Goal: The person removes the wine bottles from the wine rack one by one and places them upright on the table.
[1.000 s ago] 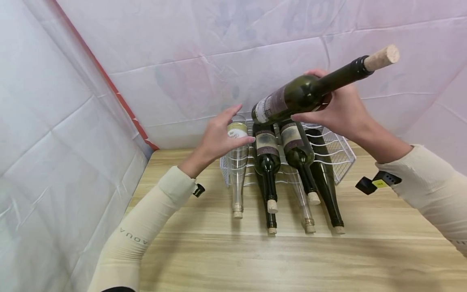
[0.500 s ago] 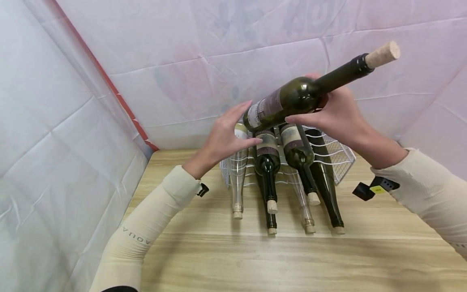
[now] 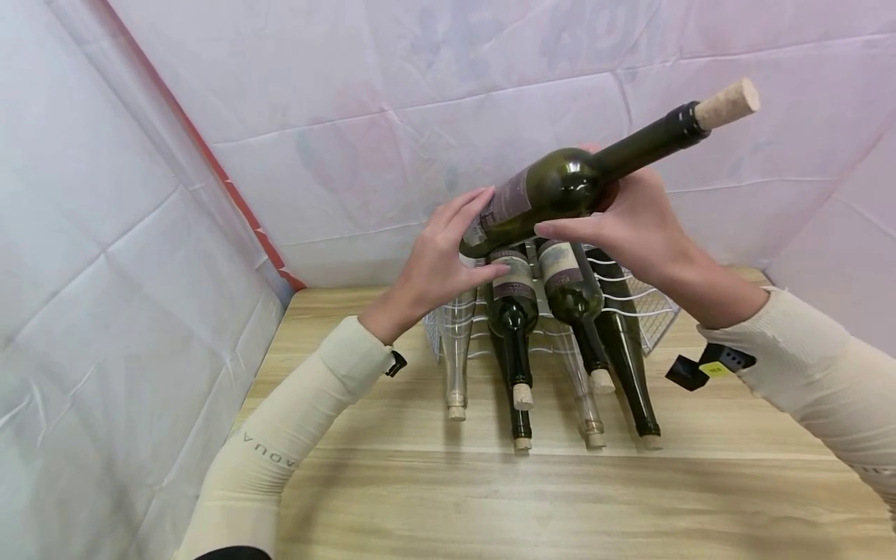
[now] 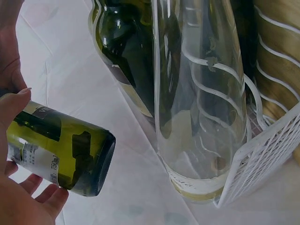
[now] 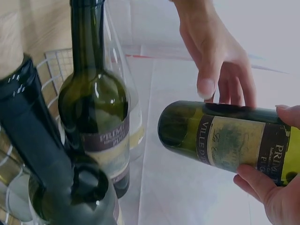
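My right hand (image 3: pixel 640 222) grips a green wine bottle (image 3: pixel 560 190) around its shoulder, above the wire rack (image 3: pixel 658 311). The bottle lies tilted, base toward the left, and its corked neck slants up to the right. At the base, my left hand (image 3: pixel 437 264) has its fingers against the far side, thumb spread beneath. The left wrist view shows fingertips (image 4: pixel 55 199) right at the bottle's lower side. In the right wrist view, the left thumb lies close over the bottle's side. Below, a labelled green bottle (image 3: pixel 514 299) and another (image 3: pixel 570 288) rest side by side.
A clear corked bottle (image 3: pixel 456 365) lies at the rack's left and a dark bottle (image 3: pixel 623 365) at its right. Lower corked necks, one clear (image 3: pixel 581 389), poke out in front over the wooden table (image 3: pixel 560 505). A white sheet (image 3: pixel 336 140) hangs close behind.
The held bottle has shifted left and slightly down with my right hand. My left hand has moved up and right, so its fingers now overlap the bottle's base.
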A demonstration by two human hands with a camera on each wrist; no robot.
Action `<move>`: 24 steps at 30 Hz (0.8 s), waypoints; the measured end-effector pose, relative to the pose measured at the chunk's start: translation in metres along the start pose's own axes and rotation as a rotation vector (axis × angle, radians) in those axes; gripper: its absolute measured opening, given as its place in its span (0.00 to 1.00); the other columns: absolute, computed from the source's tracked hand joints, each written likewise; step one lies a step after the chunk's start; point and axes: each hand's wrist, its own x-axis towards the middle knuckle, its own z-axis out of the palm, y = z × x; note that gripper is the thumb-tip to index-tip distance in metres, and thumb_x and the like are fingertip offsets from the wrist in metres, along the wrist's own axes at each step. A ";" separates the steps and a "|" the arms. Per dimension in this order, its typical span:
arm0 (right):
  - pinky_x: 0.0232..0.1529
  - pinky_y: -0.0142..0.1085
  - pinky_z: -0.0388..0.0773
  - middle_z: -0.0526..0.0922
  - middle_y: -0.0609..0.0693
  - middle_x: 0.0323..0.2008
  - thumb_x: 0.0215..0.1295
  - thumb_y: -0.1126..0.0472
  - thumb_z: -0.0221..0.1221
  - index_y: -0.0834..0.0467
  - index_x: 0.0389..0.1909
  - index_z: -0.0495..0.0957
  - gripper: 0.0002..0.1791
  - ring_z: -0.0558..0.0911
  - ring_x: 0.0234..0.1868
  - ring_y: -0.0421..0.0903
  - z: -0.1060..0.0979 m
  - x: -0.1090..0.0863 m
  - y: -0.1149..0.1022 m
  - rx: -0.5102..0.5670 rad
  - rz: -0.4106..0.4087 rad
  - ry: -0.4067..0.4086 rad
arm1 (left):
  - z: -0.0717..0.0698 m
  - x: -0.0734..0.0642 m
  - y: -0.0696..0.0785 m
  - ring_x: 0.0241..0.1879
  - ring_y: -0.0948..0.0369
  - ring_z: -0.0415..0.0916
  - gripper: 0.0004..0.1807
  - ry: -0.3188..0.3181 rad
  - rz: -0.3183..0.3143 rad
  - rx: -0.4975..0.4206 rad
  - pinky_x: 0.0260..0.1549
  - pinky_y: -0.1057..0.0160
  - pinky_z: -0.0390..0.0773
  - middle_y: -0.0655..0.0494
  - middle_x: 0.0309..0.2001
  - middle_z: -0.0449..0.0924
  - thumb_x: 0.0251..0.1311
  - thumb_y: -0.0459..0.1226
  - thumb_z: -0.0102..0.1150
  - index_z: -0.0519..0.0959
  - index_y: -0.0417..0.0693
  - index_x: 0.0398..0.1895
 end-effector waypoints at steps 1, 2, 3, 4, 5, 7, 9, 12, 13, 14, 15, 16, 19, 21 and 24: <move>0.44 0.25 0.81 0.86 0.47 0.51 0.51 0.67 0.78 0.53 0.62 0.79 0.35 0.85 0.48 0.42 0.001 0.000 -0.001 0.005 0.013 0.002 | 0.000 0.000 0.000 0.74 0.51 0.67 0.54 0.002 -0.002 0.003 0.76 0.56 0.66 0.46 0.75 0.69 0.50 0.49 0.81 0.63 0.44 0.79; 0.45 0.25 0.81 0.86 0.47 0.51 0.52 0.66 0.78 0.52 0.63 0.79 0.35 0.85 0.48 0.42 0.001 -0.001 -0.003 0.011 0.029 0.006 | 0.001 0.001 0.000 0.74 0.52 0.67 0.55 0.004 -0.006 0.005 0.76 0.57 0.65 0.46 0.75 0.69 0.50 0.49 0.82 0.63 0.44 0.79; 0.45 0.25 0.81 0.86 0.47 0.52 0.52 0.66 0.78 0.52 0.63 0.79 0.35 0.85 0.49 0.42 0.002 -0.001 -0.004 0.018 0.047 0.008 | 0.001 0.001 0.001 0.74 0.52 0.67 0.55 0.006 -0.010 0.010 0.77 0.57 0.65 0.46 0.74 0.69 0.49 0.49 0.82 0.63 0.44 0.79; 0.45 0.25 0.81 0.86 0.47 0.52 0.52 0.65 0.78 0.52 0.63 0.79 0.35 0.85 0.49 0.42 0.003 -0.001 -0.005 0.022 0.064 0.011 | 0.001 0.001 0.001 0.74 0.52 0.67 0.56 0.008 -0.014 0.016 0.77 0.57 0.64 0.46 0.74 0.69 0.49 0.50 0.82 0.62 0.44 0.79; 0.45 0.25 0.82 0.87 0.48 0.52 0.52 0.64 0.78 0.52 0.63 0.79 0.35 0.85 0.49 0.42 0.003 -0.001 -0.006 0.033 0.079 0.015 | 0.001 0.002 0.002 0.74 0.52 0.67 0.56 0.011 -0.015 0.025 0.77 0.57 0.64 0.46 0.74 0.69 0.48 0.50 0.82 0.62 0.44 0.79; 0.45 0.26 0.83 0.87 0.48 0.51 0.52 0.64 0.79 0.52 0.63 0.79 0.35 0.86 0.49 0.42 0.004 -0.002 -0.008 0.047 0.103 0.023 | 0.002 0.002 0.004 0.73 0.51 0.68 0.57 0.023 -0.009 0.048 0.77 0.57 0.65 0.45 0.74 0.70 0.47 0.49 0.83 0.62 0.43 0.79; 0.43 0.26 0.84 0.87 0.48 0.50 0.52 0.63 0.78 0.52 0.62 0.80 0.34 0.87 0.48 0.42 0.005 -0.002 -0.009 0.055 0.116 0.027 | 0.003 0.002 0.004 0.72 0.51 0.69 0.58 0.040 0.006 0.074 0.76 0.57 0.66 0.44 0.73 0.71 0.46 0.49 0.84 0.62 0.42 0.79; 0.41 0.26 0.84 0.88 0.47 0.48 0.52 0.63 0.79 0.53 0.61 0.81 0.33 0.87 0.46 0.42 0.006 -0.003 -0.010 0.070 0.129 0.035 | 0.004 0.002 0.004 0.70 0.49 0.71 0.59 0.072 0.034 0.118 0.74 0.56 0.69 0.43 0.71 0.73 0.45 0.50 0.84 0.63 0.39 0.78; 0.41 0.26 0.84 0.88 0.47 0.48 0.52 0.63 0.79 0.53 0.60 0.81 0.32 0.86 0.46 0.41 0.007 -0.003 -0.010 0.074 0.134 0.037 | 0.005 0.001 0.004 0.69 0.49 0.72 0.59 0.081 0.042 0.133 0.73 0.56 0.70 0.43 0.71 0.73 0.44 0.51 0.84 0.63 0.39 0.78; 0.41 0.26 0.84 0.88 0.47 0.48 0.52 0.63 0.79 0.53 0.60 0.81 0.32 0.86 0.46 0.41 0.007 -0.003 -0.011 0.075 0.139 0.038 | 0.005 0.001 0.004 0.68 0.49 0.72 0.59 0.089 0.047 0.149 0.72 0.56 0.71 0.42 0.70 0.73 0.44 0.52 0.84 0.63 0.39 0.78; 0.41 0.26 0.84 0.87 0.47 0.48 0.52 0.63 0.79 0.53 0.60 0.81 0.32 0.86 0.46 0.42 0.008 -0.004 -0.011 0.078 0.145 0.038 | 0.006 0.001 0.004 0.67 0.48 0.73 0.60 0.097 0.052 0.168 0.71 0.56 0.71 0.42 0.70 0.74 0.44 0.53 0.84 0.64 0.38 0.77; 0.42 0.26 0.84 0.87 0.48 0.49 0.52 0.62 0.79 0.53 0.60 0.81 0.32 0.86 0.47 0.42 0.009 -0.004 -0.012 0.080 0.150 0.037 | 0.006 0.000 0.004 0.66 0.48 0.73 0.60 0.104 0.056 0.184 0.71 0.56 0.72 0.42 0.70 0.74 0.44 0.53 0.84 0.64 0.38 0.77; 0.45 0.26 0.83 0.87 0.48 0.50 0.52 0.60 0.80 0.52 0.60 0.81 0.33 0.86 0.48 0.42 0.012 -0.005 -0.013 0.058 0.166 0.031 | 0.006 0.000 0.006 0.65 0.47 0.74 0.60 0.119 0.069 0.250 0.69 0.55 0.74 0.41 0.69 0.74 0.45 0.56 0.83 0.64 0.36 0.77; 0.46 0.26 0.83 0.87 0.48 0.50 0.52 0.58 0.80 0.51 0.60 0.81 0.33 0.86 0.49 0.42 0.014 -0.006 -0.014 0.040 0.173 0.026 | 0.006 0.000 0.008 0.63 0.47 0.76 0.60 0.128 0.076 0.303 0.67 0.55 0.76 0.41 0.68 0.76 0.45 0.58 0.82 0.65 0.34 0.76; 0.47 0.27 0.81 0.88 0.48 0.49 0.51 0.56 0.80 0.50 0.59 0.82 0.32 0.86 0.48 0.42 0.018 -0.009 -0.014 0.016 0.182 0.019 | 0.006 0.000 0.011 0.59 0.47 0.79 0.60 0.141 0.083 0.371 0.62 0.54 0.81 0.41 0.64 0.78 0.45 0.60 0.81 0.67 0.32 0.74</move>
